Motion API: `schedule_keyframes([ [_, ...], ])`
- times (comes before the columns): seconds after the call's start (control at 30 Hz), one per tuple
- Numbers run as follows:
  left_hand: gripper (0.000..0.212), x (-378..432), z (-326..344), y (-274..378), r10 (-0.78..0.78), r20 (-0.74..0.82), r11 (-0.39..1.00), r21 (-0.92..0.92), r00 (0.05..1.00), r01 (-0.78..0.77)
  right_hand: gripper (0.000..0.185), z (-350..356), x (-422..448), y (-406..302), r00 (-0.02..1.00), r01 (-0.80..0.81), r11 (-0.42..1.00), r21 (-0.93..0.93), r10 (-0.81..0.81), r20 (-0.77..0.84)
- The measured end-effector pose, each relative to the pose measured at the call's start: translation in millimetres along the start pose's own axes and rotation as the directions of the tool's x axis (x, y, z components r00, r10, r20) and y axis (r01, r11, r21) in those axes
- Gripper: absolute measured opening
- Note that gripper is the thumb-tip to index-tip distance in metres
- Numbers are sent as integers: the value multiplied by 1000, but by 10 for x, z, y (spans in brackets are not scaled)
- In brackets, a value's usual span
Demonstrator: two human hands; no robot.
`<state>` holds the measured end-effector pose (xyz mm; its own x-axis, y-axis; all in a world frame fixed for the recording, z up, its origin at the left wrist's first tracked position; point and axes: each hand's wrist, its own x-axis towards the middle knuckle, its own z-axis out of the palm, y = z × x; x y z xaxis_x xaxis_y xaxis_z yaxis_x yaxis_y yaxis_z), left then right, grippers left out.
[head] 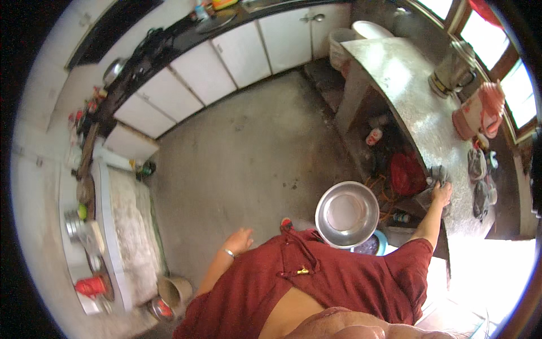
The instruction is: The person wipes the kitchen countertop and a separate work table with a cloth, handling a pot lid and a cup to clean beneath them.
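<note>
My right hand (441, 194) reaches to the edge of the stone counter (461, 220), its fingers on a crumpled grey cloth (438, 174). My left hand (239, 241), with a metal bracelet at the wrist, hangs in front of my body over the floor and holds nothing; its fingers are a little apart. Between my body and the counter is a wide steel basin (347, 214), its inside showing. Partly under the basin's rim stands a light blue tub (382, 242) with something dark in it.
Dark grey bundles (480, 199), a pink-and-white jug (472, 116) and a steel container (453, 70) stand along the window side. Below the counter lie a red bag (406, 174) and a white bottle (374, 136). White cabinets (245, 51) line the far wall; a bucket (175, 291) stands at lower left.
</note>
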<state>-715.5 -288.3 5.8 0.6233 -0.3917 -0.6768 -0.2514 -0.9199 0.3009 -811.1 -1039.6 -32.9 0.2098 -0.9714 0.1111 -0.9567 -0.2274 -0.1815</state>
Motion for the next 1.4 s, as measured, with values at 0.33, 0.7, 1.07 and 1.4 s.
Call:
schedule_keyframes([
  [0.33, 48, 918, -449, -579, -33, 208, 993, -104, 978, 56, 51, -15, 4, -210, 995, -96, 995, 5, 96, -2],
  [0.7, 50, 3131, -1652, -624, 166, 268, 980, 59, 949, -188, 46, 210, 179, -405, 936, -320, 947, -16, 313, -159],
  [1.07, 40, 4066, -3737, 1733, 610, 81, 787, 45, 788, -615, 41, 553, 907, -2839, 972, 112, 994, -6, -111, -206],
  [1.4, 39, 4913, -4297, 2757, 728, 286, 591, 199, 623, -782, 37, 716, 674, -4580, 867, 484, 786, 385, -490, -89],
])
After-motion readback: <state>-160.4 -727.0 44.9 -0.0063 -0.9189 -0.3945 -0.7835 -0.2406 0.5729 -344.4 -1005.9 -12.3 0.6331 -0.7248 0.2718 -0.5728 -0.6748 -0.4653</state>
